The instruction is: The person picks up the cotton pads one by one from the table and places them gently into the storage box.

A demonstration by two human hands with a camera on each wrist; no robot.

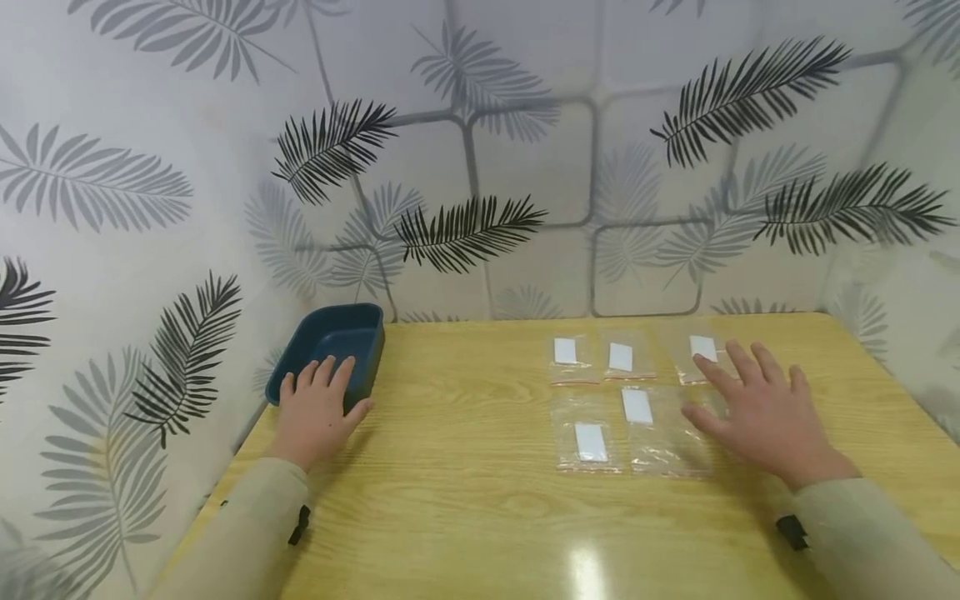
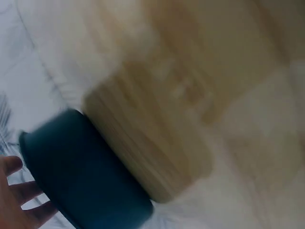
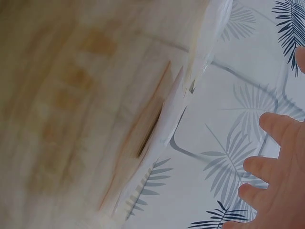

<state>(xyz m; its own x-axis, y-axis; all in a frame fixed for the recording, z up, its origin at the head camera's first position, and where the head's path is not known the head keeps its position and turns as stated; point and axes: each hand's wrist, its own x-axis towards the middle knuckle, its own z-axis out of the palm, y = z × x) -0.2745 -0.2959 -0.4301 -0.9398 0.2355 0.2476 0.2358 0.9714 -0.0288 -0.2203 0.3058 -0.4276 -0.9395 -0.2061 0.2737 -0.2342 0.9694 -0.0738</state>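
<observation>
Okay, head view: five clear zip bags (image 1: 564, 442) lie flat on the wood-grain table (image 1: 450, 517), three in the back row, two in front, a white card (image 1: 637, 407) in each. Your right hand (image 1: 768, 417) is the nearer one: fingers splayed wide, nothing held, index fingertip overlapping the card of the back-right bag (image 1: 684, 354), thumb at the right edge of the front-right bag (image 1: 667, 446). So from that palm the bags lie left, the back-right one ahead and left; a reach from this side looks shortest. Reddish seal strips run along the near edges; the front cards' long axes point roughly away from you. Your left hand (image 1: 311, 421) is fanned out over the near end of the dark teal tray (image 1: 337, 346) at the table's far-left corner, bags well to its right. Left wrist view: fingers apart by the tray rim, no grip; can't tell if they touch. Right wrist view: fingers spread against the wallpaper (image 3: 228, 109), table edge off to their left; too blurred to say which bag shows there.
</observation>
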